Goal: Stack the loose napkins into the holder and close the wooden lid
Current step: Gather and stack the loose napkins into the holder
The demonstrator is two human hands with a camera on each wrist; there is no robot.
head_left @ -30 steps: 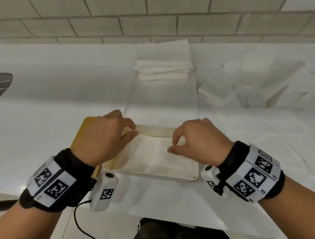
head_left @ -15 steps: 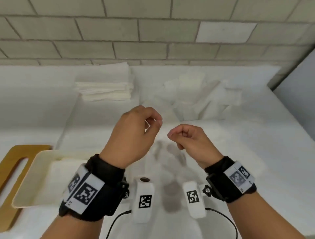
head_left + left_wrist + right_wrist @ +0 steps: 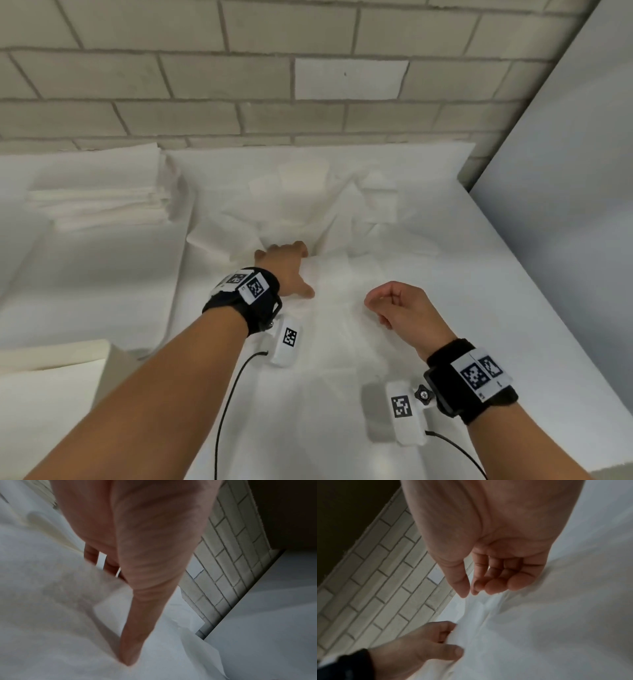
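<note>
Crumpled loose white napkins (image 3: 329, 205) lie heaped at the back of the white table. My left hand (image 3: 296, 270) reaches into the heap's near side; its fingers curl over the far edge of one flat napkin (image 3: 330, 274) with the thumb spread toward me. In the right wrist view the left hand (image 3: 448, 639) grips that napkin's (image 3: 488, 628) edge. My right hand (image 3: 376, 308) hovers beside it, loosely curled and holding nothing (image 3: 471, 589). The cream holder's (image 3: 54, 353) corner shows at lower left. The wooden lid is out of view.
A neat stack of folded napkins (image 3: 102, 202) sits at the back left. A brick wall (image 3: 239, 85) runs behind the table, and a grey panel (image 3: 565, 205) borders its right edge. White paper covers the table top.
Both hands left the holder and moved right toward the loose heap. The left hand dropped from mid-air onto a napkin and took its edge; the right stays curled and holds nothing.
</note>
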